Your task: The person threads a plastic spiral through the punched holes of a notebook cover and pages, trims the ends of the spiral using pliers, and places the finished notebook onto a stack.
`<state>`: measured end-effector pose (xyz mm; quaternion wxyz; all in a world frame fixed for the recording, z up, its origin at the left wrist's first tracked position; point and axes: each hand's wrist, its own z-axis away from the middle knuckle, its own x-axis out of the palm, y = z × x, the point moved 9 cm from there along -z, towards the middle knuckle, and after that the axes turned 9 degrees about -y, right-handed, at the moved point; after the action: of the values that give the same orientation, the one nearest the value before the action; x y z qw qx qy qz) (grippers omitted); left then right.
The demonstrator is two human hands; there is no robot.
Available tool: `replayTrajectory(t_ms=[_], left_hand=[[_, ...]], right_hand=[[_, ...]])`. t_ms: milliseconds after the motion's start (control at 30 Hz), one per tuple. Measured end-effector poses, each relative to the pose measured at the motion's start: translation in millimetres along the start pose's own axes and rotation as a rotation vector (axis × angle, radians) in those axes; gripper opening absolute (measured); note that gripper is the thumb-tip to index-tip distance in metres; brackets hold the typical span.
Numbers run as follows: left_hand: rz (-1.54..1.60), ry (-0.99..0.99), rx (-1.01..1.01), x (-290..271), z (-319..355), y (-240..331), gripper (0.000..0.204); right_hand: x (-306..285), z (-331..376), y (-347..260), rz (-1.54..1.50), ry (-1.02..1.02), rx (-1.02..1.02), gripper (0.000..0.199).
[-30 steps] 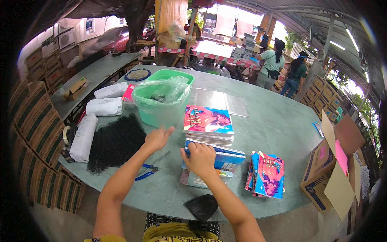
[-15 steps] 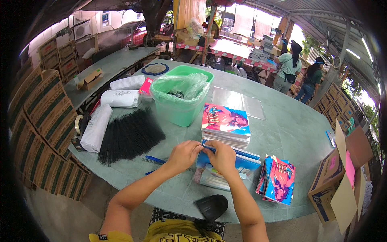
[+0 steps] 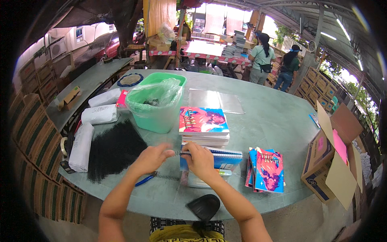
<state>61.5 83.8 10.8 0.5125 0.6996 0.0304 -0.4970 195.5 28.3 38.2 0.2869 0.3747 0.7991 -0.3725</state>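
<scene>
Both hands are closed on a black spiral coil (image 3: 177,153): left hand (image 3: 151,158) and right hand (image 3: 200,159) (nearly touching), held at the blue notebook (image 3: 219,158) on the grey table (image 3: 274,121).

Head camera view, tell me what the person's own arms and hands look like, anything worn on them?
Both forearms enter from the lower edge and are bare: no sleeves, gloves, watch or bracelets show on them. The left hand and the right hand have no visible rings, though the left one is slightly blurred. At the bottom edge, a strip of yellow clothing shows between the arms.
</scene>
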Motion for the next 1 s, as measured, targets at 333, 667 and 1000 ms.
replayTrajectory(t_ms=[333, 667, 1000], left_hand=[[-0.154, 0.202, 0.258, -7.9, 1.8, 12.3, 0.021], [-0.137, -0.211, 0.3, 235.6, 8.8, 20.9, 0.042], [-0.084, 0.797, 0.351, 4.8, 52.9, 66.5, 0.032]], right_hand=[[4.4, 3.6, 8.0, -0.077, -0.141, 0.076, 0.024], [11.2, 10.4, -7.6, -0.218, -0.177, -0.046, 0.015], [-58.7, 58.1, 48.0, 0.103, -0.062, 0.107, 0.013]])
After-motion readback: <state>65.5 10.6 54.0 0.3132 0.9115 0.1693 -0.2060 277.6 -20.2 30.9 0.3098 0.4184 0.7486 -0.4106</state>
